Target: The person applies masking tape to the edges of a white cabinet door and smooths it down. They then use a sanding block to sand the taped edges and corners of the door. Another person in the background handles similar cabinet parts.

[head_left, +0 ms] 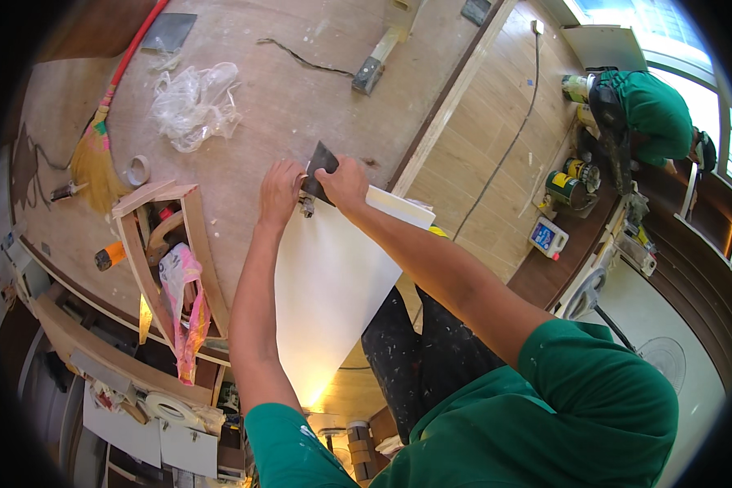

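Note:
A white panel [325, 276] lies in front of me, narrowing toward my body, with a metal hinge [307, 206] at its far left corner. My right hand [346, 184] pinches a thin, dark grey flat piece [323, 160] between thumb and fingers; whether it is sandpaper or a blade I cannot tell. Just left of it, my left hand [281, 193] is closed by the panel's far corner, close to the hinge. What its fingers grip is hidden.
On the wooden worktop lie a crumpled plastic bag [195, 106], a tape roll [137, 170], a broom [99, 159] and a wooden frame [199, 236] holding tools. A cable [512, 142] crosses the floor at right. A co-worker in green [647, 110] bends near paint cans [568, 189].

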`<state>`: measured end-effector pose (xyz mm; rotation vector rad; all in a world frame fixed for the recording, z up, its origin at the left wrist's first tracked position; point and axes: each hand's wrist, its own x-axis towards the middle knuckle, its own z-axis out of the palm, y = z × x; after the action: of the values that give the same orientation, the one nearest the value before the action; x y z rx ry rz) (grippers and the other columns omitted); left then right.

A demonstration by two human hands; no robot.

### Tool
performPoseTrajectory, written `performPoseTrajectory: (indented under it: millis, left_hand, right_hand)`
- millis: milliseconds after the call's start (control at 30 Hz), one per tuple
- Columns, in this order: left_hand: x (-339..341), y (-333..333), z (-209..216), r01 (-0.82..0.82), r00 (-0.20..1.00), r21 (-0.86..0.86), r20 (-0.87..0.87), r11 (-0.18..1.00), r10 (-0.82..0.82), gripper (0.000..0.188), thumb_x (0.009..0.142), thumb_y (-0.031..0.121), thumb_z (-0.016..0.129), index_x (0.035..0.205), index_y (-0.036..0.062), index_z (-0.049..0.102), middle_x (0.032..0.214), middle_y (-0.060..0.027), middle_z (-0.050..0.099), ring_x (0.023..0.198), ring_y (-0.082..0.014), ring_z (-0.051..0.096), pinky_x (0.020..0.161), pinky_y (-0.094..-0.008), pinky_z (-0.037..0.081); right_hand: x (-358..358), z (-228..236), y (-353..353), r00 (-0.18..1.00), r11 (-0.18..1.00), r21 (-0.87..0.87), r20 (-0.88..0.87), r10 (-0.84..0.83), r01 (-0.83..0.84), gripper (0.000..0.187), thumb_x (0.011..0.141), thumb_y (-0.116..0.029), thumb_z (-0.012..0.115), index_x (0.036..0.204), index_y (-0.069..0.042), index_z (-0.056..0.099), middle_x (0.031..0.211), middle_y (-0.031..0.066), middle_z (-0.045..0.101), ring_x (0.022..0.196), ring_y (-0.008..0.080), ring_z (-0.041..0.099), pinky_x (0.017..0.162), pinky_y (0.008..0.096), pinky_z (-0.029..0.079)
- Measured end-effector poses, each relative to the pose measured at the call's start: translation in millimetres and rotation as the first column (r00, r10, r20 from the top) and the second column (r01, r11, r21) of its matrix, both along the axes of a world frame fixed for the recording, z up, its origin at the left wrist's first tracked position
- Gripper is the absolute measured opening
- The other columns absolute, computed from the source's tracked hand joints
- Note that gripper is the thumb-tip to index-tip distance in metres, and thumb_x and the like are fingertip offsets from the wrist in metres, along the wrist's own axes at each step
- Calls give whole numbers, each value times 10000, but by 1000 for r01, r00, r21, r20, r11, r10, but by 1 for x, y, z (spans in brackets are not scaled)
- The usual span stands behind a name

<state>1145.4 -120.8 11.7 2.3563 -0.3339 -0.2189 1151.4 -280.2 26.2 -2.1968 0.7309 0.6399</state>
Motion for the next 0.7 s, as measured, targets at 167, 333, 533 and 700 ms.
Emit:
performPoseTrajectory:
  millis: [167,333,533,700]
  left_hand:
    - [-32,11,-14,-289,931,57,-217,956,294,147,909,68,648,1050,48,612,980,-115,667,899,-330,635,790,-410,507]
    - [-44,25,-43,-780,600,-207,-512,590,614,438,889,231,763,1185,-8,546,1041,-153,711,918,-235,682,811,-344,530]
    - [-11,-9,-50,-663,609,-128,-665,737,432,667,816,256,848,1284,-41,477,1061,-177,732,915,-169,677,794,-306,533]
    - [-21,1,-58,-663,650,-202,-634,721,420,615,838,208,825,1300,-18,488,1051,-165,736,907,-157,676,799,-287,532]
  right_hand:
    - [-3,-4,-5,999,998,62,14,32,-33,325,752,-292,724,940,-26,724,855,211,720,839,385,701,767,476,542]
    - [-33,-3,-51,995,939,343,95,-21,-13,332,800,-261,729,995,8,722,800,138,716,740,231,683,710,373,533]
    - [-84,16,-147,1000,966,259,13,10,-13,393,842,-287,756,1076,25,707,863,131,734,767,209,676,723,353,527]
    - [-119,38,-214,999,977,210,5,36,-36,410,855,-315,758,1064,35,705,902,150,728,828,231,671,754,369,517]
